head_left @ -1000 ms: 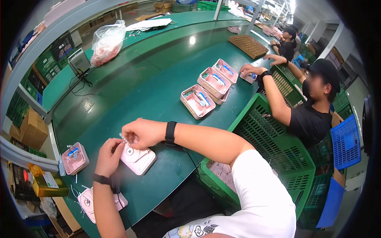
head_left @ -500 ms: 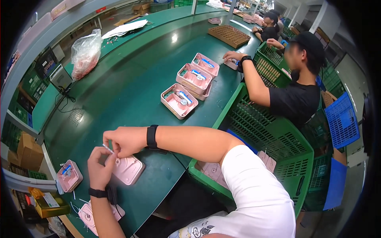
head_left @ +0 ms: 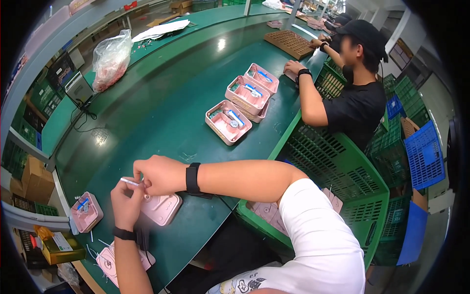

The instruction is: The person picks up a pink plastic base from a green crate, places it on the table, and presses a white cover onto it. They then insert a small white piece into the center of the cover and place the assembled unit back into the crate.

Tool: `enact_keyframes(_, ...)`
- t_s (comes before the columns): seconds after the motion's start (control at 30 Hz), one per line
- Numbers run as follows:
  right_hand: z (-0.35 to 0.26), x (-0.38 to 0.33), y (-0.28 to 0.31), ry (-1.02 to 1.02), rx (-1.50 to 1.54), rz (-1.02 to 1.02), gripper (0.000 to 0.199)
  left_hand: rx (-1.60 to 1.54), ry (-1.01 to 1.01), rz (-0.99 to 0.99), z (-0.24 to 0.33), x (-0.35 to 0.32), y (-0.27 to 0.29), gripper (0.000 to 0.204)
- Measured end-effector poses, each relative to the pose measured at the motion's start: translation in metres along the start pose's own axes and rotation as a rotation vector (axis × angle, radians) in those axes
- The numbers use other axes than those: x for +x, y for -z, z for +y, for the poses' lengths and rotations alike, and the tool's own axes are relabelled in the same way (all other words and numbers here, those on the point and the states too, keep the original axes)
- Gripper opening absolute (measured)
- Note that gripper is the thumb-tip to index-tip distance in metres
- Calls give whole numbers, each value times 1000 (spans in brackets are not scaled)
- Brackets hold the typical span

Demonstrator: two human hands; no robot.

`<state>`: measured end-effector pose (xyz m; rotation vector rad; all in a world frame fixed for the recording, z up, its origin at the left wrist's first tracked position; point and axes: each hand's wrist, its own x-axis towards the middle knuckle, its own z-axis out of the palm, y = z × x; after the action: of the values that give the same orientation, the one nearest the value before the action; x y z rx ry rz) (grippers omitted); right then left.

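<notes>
My left hand [head_left: 125, 205] and my right hand [head_left: 162, 175] meet over a pink plastic cover [head_left: 165, 208] lying on the green table. A thin whitish strip [head_left: 128, 182] spans the fingertips of both hands, which are closed in pinches. My right fingers hide its inner end and part of the cover. Beside my left wrist lie more pink covers [head_left: 108, 260] with thin white strips or wires sticking out. An open pink case [head_left: 87, 223] with a blue part inside sits at the table's left edge.
Several open pink cases [head_left: 228, 128] with blue parts and wires stand mid-table. A green crate [head_left: 364, 208] holding pink pieces is by my right arm. Beyond it, a co-worker in black [head_left: 355, 105] reaches toward a brown compartment tray [head_left: 289, 43]. A plastic bag [head_left: 111, 61] lies far left.
The strip has turned flatter between my fingers, and my hands have shifted slightly. The co-worker's farther arm now stretches to the brown tray. The whole view has shifted a little.
</notes>
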<state>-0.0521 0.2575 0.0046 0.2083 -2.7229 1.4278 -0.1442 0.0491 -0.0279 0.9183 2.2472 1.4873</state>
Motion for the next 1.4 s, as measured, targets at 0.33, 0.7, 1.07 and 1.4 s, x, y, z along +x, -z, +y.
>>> enact_keyframes(0.33,9,1,9,41,70,21,45,-2,-113,-72,8,2,12,26)
enact_keyframes(0.7,-9,-1,13,226,-155,-156,34,67,53,-77,21,-11,32,18)
enact_keyframes(1.07,-16,-11,21,248,-338,-273,35,45,159,-332,24,-12,42,20)
enact_keyframes(1.4,-13,-11,1,431,-550,-155,41,-119,223,-343,12,-8,49,16)
